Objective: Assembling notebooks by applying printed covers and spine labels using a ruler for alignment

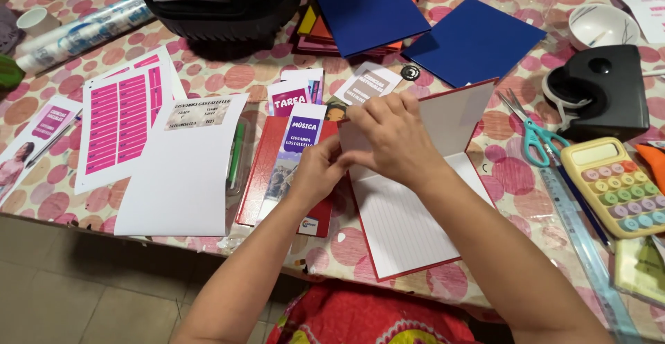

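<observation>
Red patterned cloth (367, 316) on your lap sits closest, just below the desk (499, 178) edge with its pink-dotted covering. Above that edge lies the open red-covered notebook (405, 226), its lined page facing up and its cover flap standing up behind your hands. Your right hand (395, 136) rests over the notebook's upper left corner, fingers curled and pinched on the top edge of the page. Your left hand (320, 172) meets it from the left, fingers bent in against the same corner; what exactly they grip, you cannot tell. Left of the notebook lies a closed red book (267, 178) with a purple label strip (294, 157) on it, then a green pen (237, 151) and a white sheet (183, 171). Farther left is a sheet of pink stickers (121, 122). Right of the notebook lie teal-handled scissors (533, 136), a clear ruler (582, 240) and a yellow calculator (616, 184). Beyond the notebook lie blue card sheets (474, 39).
</observation>
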